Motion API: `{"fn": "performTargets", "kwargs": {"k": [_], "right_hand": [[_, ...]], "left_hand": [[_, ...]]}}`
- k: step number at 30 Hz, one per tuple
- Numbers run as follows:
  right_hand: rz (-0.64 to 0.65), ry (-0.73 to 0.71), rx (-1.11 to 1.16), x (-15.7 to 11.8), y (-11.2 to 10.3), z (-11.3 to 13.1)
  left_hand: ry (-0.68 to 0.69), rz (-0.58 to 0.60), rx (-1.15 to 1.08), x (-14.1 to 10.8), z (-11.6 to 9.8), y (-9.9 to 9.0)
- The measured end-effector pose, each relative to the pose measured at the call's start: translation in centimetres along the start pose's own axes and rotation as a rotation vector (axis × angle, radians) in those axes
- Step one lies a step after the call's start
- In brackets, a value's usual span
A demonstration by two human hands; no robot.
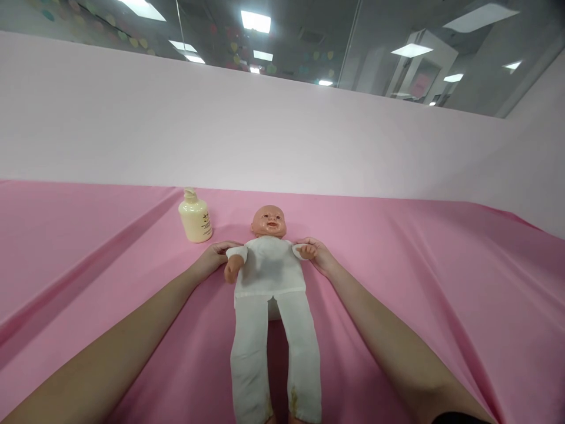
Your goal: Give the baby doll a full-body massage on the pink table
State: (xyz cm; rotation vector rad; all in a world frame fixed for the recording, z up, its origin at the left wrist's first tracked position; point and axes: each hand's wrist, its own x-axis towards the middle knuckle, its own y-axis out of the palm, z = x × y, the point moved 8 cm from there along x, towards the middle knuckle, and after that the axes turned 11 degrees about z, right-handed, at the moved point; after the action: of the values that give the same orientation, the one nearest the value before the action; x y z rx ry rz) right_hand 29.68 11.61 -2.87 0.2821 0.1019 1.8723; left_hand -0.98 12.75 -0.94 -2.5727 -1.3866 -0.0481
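A baby doll [271,268] in a white cloth suit lies face up on a pink cloth [371,247], head away from me and legs toward me. Yellowish stains mark the lower end of one trouser leg. My left hand [217,255] is closed at the doll's arm on the left, by its white sleeve. On the other side, my right hand [318,254] grips the doll's other arm, its fingers behind the sleeve. Both sets of fingertips are partly hidden by the doll's arms.
A cream pump bottle [195,221] with dark print stands on the cloth, just beyond my left hand. Behind the cloth rises a white wall [273,135], with a glass pane [291,41] above it reflecting ceiling lights. Folds run across the cloth on both sides.
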Motion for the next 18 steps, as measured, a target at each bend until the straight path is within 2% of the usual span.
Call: {"fn": "performTargets", "kwargs": {"k": [6, 9, 12, 18], "right_hand": [[-0.080, 0.013, 0.016, 0.5, -0.5, -0.2], [-0.114, 0.026, 0.034, 0.6, -0.6, -0.4], [-0.095, 0.015, 0.042, 0.5, -0.3, -0.3], [-0.054, -0.009, 0.048, 0.3, 0.2, 0.2]], "left_hand": [[-0.058, 0.027, -0.017, 0.3, 0.7, 0.0], [-0.105, -0.006, 0.010, 0.4, 1.3, -0.6], [-0.121, -0.013, 0.006, 0.4, 1.5, -0.7], [-0.050, 0.006, -0.012, 0.2, 0.3, -0.1]]}}
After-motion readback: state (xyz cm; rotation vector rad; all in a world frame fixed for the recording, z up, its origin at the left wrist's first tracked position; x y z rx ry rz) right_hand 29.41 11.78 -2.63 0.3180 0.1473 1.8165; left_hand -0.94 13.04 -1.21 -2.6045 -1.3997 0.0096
